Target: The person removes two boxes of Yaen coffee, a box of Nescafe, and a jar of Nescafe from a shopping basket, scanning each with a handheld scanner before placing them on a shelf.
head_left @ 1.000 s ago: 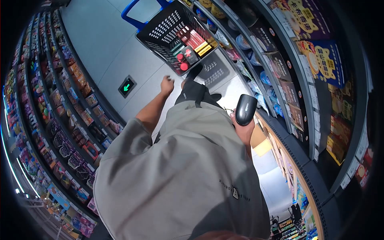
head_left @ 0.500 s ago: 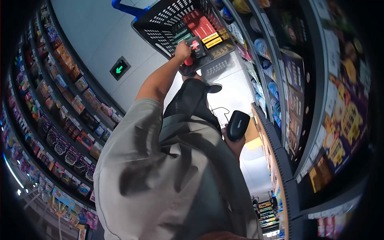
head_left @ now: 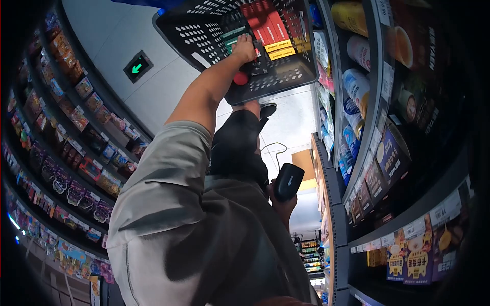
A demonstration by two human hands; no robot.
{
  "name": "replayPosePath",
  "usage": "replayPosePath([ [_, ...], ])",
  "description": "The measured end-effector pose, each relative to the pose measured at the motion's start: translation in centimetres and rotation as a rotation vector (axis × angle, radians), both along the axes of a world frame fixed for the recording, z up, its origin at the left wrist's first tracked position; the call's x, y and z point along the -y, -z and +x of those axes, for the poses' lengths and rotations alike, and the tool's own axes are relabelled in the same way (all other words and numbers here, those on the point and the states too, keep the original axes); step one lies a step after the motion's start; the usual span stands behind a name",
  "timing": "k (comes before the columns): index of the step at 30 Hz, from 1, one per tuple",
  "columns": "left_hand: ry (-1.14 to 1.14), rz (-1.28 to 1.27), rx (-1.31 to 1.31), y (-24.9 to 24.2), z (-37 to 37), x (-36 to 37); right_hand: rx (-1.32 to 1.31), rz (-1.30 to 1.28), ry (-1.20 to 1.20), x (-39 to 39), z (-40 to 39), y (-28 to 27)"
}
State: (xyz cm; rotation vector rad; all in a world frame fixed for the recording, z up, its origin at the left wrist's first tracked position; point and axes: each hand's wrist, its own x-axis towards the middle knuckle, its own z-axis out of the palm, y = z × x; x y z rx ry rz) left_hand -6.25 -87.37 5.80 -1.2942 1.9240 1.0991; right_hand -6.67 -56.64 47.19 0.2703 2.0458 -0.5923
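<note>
My left hand (head_left: 244, 48) reaches into a black perforated shopping basket (head_left: 196, 33), fingers closed at a black box (head_left: 260, 64) with red and white print. Beside that hand lie dark green boxes (head_left: 231, 34). To its right are red boxes (head_left: 265, 23) and two yellow boxes (head_left: 280, 49). Just below the wrist is a round red item (head_left: 240, 78), partly hidden by the forearm. My right hand (head_left: 283, 204) is lower, near my hip, wrapped round a smooth black rounded device (head_left: 289, 181) with a small pale logo; most of its fingers are hidden.
Shelves with hanging packets (head_left: 94, 102) curve along the left. On the right, shelves (head_left: 377, 61) hold canisters, bags and boxes. A floor sign with a green arrow (head_left: 138, 66) lies left of the basket. A thin cable (head_left: 273, 145) loops above the black device.
The basket appears larger and higher in view. My left hand now covers more of the black box. My right hand and the device have shifted down and left in the picture.
</note>
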Motion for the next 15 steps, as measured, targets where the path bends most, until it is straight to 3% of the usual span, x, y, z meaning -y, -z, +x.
replayPosePath([
  [5,0.082,0.023,0.053,3.7,0.5,-1.3,0.045,0.045,-0.049,-0.7,0.1,1.4],
  [7,0.094,0.021,0.055,5.3,0.6,-2.0,-0.065,-0.042,-0.133,-0.3,0.4,2.0],
  [11,0.077,0.107,0.041,5.0,0.6,-1.9,-0.136,-0.100,-0.130,0.4,0.7,2.4],
  [13,0.077,0.077,0.020,5.1,1.0,-2.2,-0.202,-0.133,-0.331,0.8,0.6,2.3],
  [15,0.068,0.000,-0.017,5.2,1.3,-2.6,-0.174,-0.115,-0.338,1.2,0.8,2.0],
])
